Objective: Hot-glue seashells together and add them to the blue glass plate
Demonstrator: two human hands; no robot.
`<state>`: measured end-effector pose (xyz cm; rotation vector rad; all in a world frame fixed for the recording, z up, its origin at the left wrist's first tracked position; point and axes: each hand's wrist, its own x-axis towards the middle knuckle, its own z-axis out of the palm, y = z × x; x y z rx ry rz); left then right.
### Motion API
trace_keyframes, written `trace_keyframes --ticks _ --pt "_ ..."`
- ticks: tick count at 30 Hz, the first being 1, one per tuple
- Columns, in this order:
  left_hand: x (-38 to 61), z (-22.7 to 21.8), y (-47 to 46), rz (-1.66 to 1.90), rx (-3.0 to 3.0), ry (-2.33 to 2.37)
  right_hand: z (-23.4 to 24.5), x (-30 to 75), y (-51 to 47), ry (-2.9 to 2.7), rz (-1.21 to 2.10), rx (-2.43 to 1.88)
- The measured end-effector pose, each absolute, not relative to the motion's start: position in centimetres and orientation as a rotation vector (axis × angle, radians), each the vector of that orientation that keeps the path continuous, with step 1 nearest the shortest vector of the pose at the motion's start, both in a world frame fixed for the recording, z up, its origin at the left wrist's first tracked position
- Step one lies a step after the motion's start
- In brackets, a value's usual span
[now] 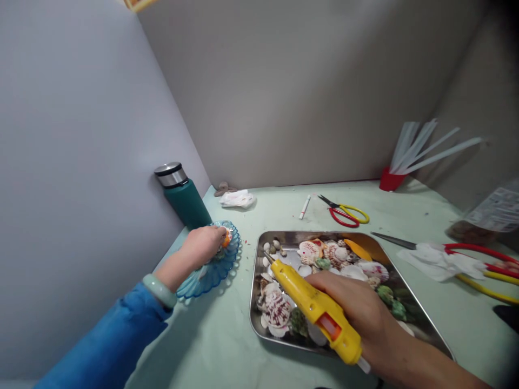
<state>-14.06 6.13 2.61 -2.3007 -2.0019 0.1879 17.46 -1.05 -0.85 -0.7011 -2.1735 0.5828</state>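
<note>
My left hand (203, 244) rests closed on a blue glass dish (214, 267), its fingers pinching a small orange shell (227, 237) at the dish's far rim. A pale green bangle and a blue sleeve cover that wrist. My right hand (360, 313) grips a yellow glue gun (312, 305), whose nozzle points left and away over a steel tray (421, 319). The tray holds several scallop and snail shells (279, 308), some pink-striped, some green.
A teal flask (182, 197) stands against the left wall behind the dish. Beyond the tray lie red-and-yellow scissors (346, 213), a white marker (304, 207) and crumpled tissue (238, 199). A red cup (391, 179) holds glue sticks. More scissors and tissue (438, 259) lie at right.
</note>
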Motion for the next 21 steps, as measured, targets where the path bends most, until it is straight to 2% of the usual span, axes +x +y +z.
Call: trace_keyframes --ticks 12,21 --pt "-17.1 3.7 1.0 0.348 -2.111 -2.014 -1.6 17.5 -1.0 -2.162 0.517 -0.673" --pt "-16.7 1.0 -0.3 0.450 -2.187 -2.063 -1.7 17.3 -1.1 -2.162 0.501 -0.683"
